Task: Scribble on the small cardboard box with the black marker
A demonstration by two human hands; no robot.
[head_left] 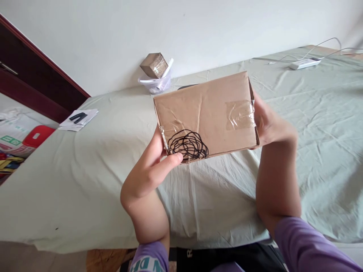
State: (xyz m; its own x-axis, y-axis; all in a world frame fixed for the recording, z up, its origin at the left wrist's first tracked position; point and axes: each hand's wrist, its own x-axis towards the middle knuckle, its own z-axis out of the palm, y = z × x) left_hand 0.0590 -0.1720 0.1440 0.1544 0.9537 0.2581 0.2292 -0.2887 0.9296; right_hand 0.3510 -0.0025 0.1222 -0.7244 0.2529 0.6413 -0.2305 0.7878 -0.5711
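I hold a brown cardboard box (207,113) up over a bed covered with a pale green sheet (85,170). The box has clear tape on its face and a black scribble near its lower left corner. My left hand (150,166) grips that lower left corner, with the thumb lying along the bottom edge by the scribble. My right hand (269,122) is closed round the box's right end, its fingers hidden behind the cardboard.
A small brown box (154,65) rests on a clear plastic tub (155,84) at the wall. A white power strip (304,63) with cables lies far right. Papers (79,119) sit at the bed's left edge, with bags and a red item (36,136) on the floor beyond.
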